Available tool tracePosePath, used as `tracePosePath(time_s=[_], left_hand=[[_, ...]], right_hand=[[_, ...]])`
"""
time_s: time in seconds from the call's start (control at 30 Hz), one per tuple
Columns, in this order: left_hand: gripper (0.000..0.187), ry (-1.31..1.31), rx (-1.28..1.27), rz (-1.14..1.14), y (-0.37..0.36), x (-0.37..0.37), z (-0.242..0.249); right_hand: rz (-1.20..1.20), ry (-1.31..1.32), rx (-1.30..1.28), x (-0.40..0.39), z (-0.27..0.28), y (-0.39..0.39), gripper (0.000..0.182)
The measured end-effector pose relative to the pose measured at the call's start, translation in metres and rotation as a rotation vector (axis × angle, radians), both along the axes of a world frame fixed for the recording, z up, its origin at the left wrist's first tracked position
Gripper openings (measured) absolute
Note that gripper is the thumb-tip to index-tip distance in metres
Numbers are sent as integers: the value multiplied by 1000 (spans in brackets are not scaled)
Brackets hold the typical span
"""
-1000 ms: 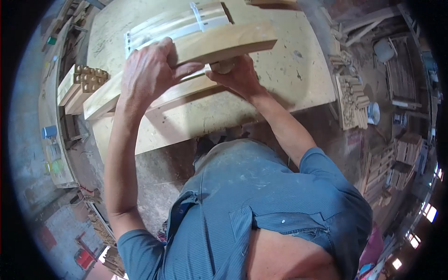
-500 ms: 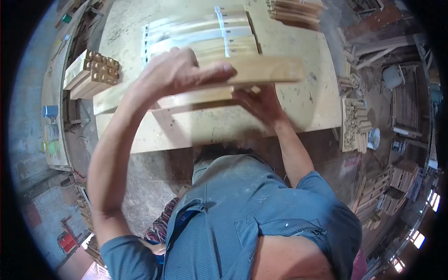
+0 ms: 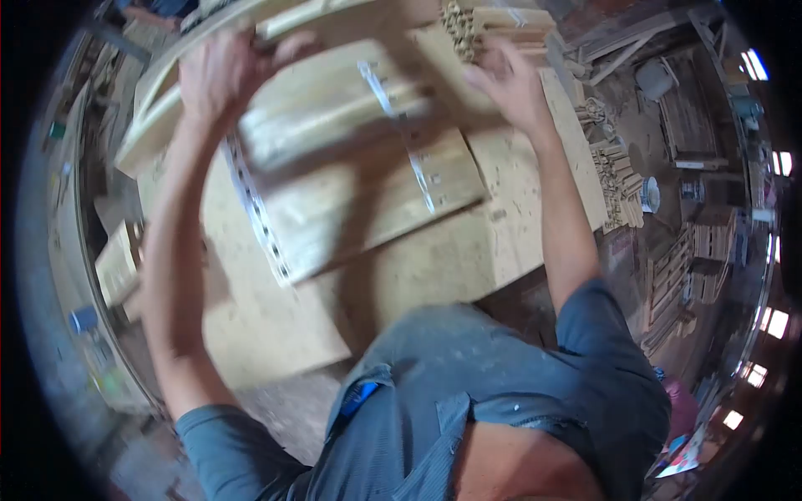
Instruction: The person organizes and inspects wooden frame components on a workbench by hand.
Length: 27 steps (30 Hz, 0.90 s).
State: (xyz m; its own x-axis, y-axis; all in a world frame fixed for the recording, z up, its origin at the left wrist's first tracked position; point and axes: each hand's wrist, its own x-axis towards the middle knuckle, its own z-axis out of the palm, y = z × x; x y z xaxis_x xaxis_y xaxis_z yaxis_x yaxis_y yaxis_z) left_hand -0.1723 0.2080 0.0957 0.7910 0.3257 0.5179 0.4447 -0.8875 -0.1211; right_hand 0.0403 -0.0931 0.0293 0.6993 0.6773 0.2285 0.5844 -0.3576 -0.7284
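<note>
At the far left of the table, my left hand [image 3: 219,75] is blurred, its fingers curled over a long pale wooden board [image 3: 159,125] and its thumb stretched out to the right. My right hand [image 3: 510,88] is raised at the far right with its fingers apart, holding nothing. It is close to a bundle of thin wooden sticks [image 3: 458,32]. Between my hands lies a row of flat wooden slats [image 3: 376,196], side by side, with dark slots along the left end and a pale strip across them near the right.
Everything rests on a wooden worktable [image 3: 259,334]. A stack of wooden blocks [image 3: 119,265] stands at its left, partly behind my left arm. More sticks [image 3: 616,188] are piled beyond the right edge, near a white bucket [image 3: 650,194].
The board has moved from the near side of the slats to the far side, with my left hand on it. My right hand has come off the board and moved farther right. The view has tilted.
</note>
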Motion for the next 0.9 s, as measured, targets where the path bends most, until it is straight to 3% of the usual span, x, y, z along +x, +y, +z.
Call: tracePosePath(time_s=[0.07, 0.1, 0.2, 0.27, 0.33, 0.37, 0.43, 0.47, 0.5, 0.6, 0.63, 0.67, 0.73, 0.9], left_hand=[[70, -58, 53, -88, 63, 24, -68], [68, -45, 87, -102, 87, 35, -96], [71, 150, -6, -5, 131, 64, -161], [78, 320, -76, 104, 162, 85, -191], [85, 63, 47, 136, 176, 88, -206], [87, -8, -134, 117, 174, 78, -204], [84, -157, -440, 120, 128, 18, -175], [74, -297, -619, 81, 108, -27, -183], [65, -336, -640, 105, 84, -77, -192], [62, -538, -1186, 412, -11, -224, -234], [60, -618, -1380, 633, -60, -235, -226], [60, -518, -1491, 661, -86, -262, -245], [63, -669, -1634, 470, -150, -236, -216], [67, -875, -1705, 616, -206, -271, -223]], right_hand=[[-148, 40, -77, 30, -80, -51, 54], [-198, 201, -64, 26, -102, -75, 49], [-355, 305, -240, -4, -128, -112, 46], [-315, 422, -130, -29, -151, -123, 40], [-378, 426, -158, -53, -151, -110, 36], [-353, 411, -203, -65, -146, -104, 35], [-270, 367, -267, -76, -135, -94, 37], [-273, 366, -261, -81, -130, -90, 37], [-238, 347, -331, -84, -125, -87, 38], [-200, 276, -347, -86, -152, -101, 41], [-182, 227, -312, -89, -162, -108, 42], [-184, 227, -306, -93, -156, -108, 42], [-190, 315, -385, -98, -140, -105, 44], [-158, 457, -230, -122, -126, -146, 47]])
